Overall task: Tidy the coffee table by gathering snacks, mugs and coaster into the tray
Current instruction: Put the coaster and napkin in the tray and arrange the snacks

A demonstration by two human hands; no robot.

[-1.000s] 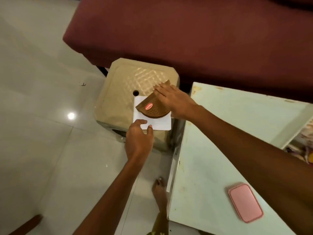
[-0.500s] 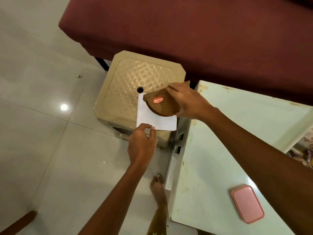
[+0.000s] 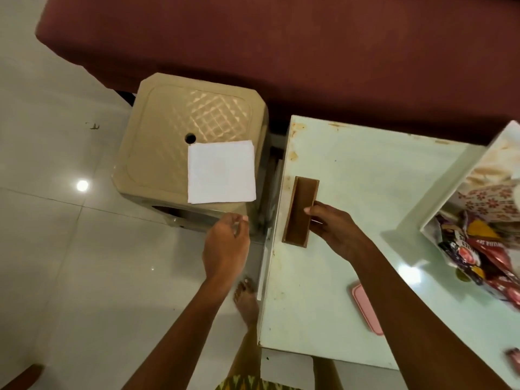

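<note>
A brown napkin holder (image 3: 298, 212) stands on its edge on the pale green coffee table (image 3: 365, 170), near the table's left side. My right hand (image 3: 334, 229) grips its right wall. A stack of white napkins (image 3: 222, 171) lies flat on the beige plastic stool (image 3: 168, 136) left of the table. My left hand (image 3: 225, 243) hovers just in front of the stool, below the napkins, fingers loosely curled and holding nothing. The white tray (image 3: 461, 175) sits at the table's right edge with several snack packets (image 3: 478, 249) in it.
A pink flat case (image 3: 365, 311) lies on the table near my right forearm. A maroon sofa (image 3: 281, 52) runs along the far side behind stool and table. My bare foot (image 3: 247, 302) stands on the tiled floor between stool and table.
My right hand lifted the brown holder off the napkins and set it on the table. My left hand let go of the napkins, which stay on the stool.
</note>
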